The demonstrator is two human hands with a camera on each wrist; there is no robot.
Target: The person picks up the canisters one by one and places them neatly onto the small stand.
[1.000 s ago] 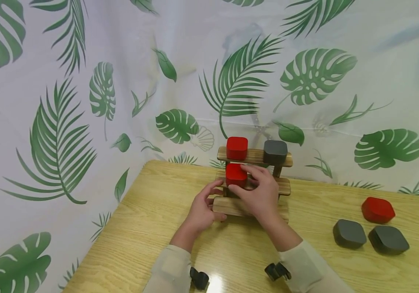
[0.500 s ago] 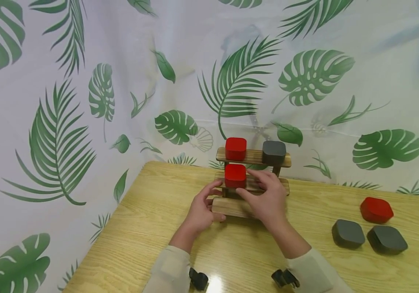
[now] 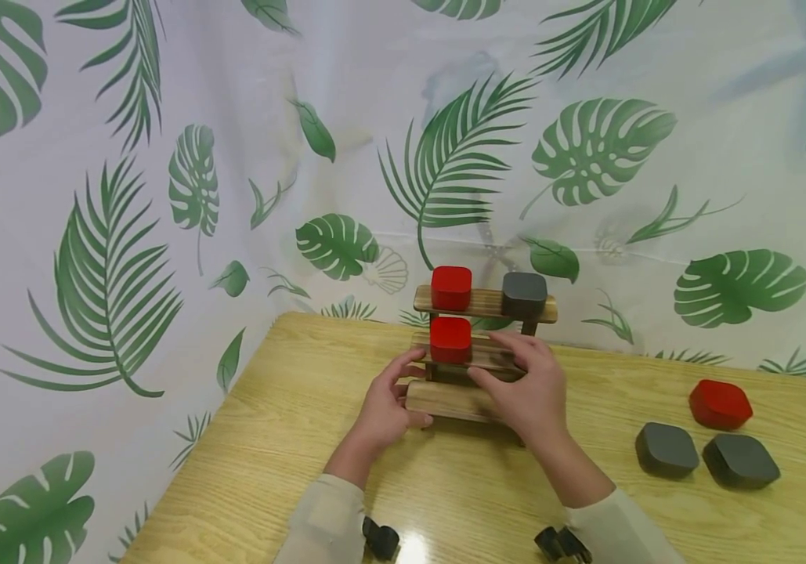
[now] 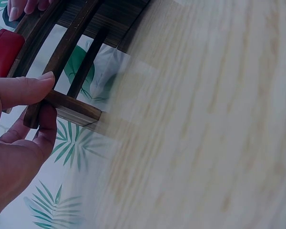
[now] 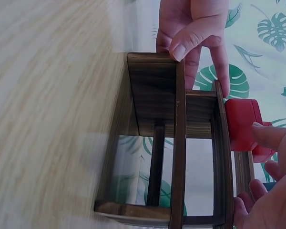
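A three-tier wooden display stand (image 3: 445, 398) stands near the back of the table. My left hand (image 3: 381, 411) grips the left end of its bottom shelf, thumb on one side and fingers on the other, plain in the left wrist view. On the middle shelf's left side sits a red rounded-square block (image 3: 450, 341). My right hand (image 3: 535, 389) is just right of that block, thumb and fingers spread with nothing between them. The top shelf carries another red block (image 3: 451, 288) at left and a dark grey block (image 3: 524, 294) at right.
To the right on the wooden table (image 3: 290, 368) lie a red block (image 3: 721, 404) and two dark grey blocks, one nearer (image 3: 666, 450) and one further right (image 3: 741, 461). A leaf-print cloth (image 3: 367, 141) hangs behind and along the left.
My right hand has let go of the red block on the middle shelf and moved right, away from it. The block stays in place. My left hand keeps its grip on the stand.
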